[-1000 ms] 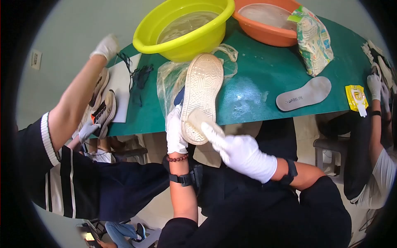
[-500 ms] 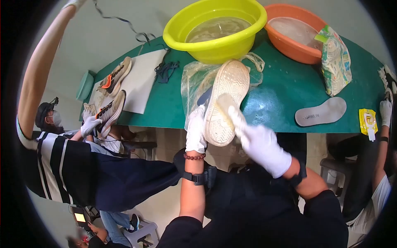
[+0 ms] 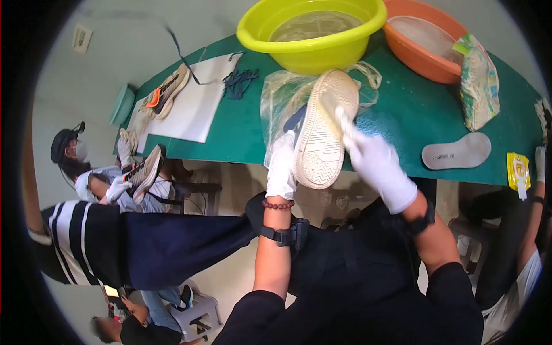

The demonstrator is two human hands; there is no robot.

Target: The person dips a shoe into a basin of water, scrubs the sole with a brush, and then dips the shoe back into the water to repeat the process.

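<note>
A shoe [image 3: 322, 161] is held with its cream patterned sole facing me and its toe pointing toward the table. My left hand [image 3: 282, 164], in a white glove, is closed on the shoe's left side, where a bit of dark blue upper shows. In my gloved right hand [image 3: 379, 172] is a pale brush [image 3: 329, 109], its head lying against the upper part of the sole. Motion blurs the brush, and my fingers cover its handle. Behind the shoe a clear plastic bag [image 3: 279, 95] lies crumpled on the green table [image 3: 397, 123].
A yellow-green basin [image 3: 313, 52] and an orange basin [image 3: 422, 57] hold cloudy water. Right of them are a printed bag [image 3: 480, 86], a grey insole [image 3: 456, 151] and a yellow packet [image 3: 517, 171]. Co-workers sit at both sides; one at left holds a sneaker [image 3: 146, 172].
The brush has moved up the sole toward its far end, along with my right hand. My left hand still holds the shoe. The whole view has shifted slightly.
</note>
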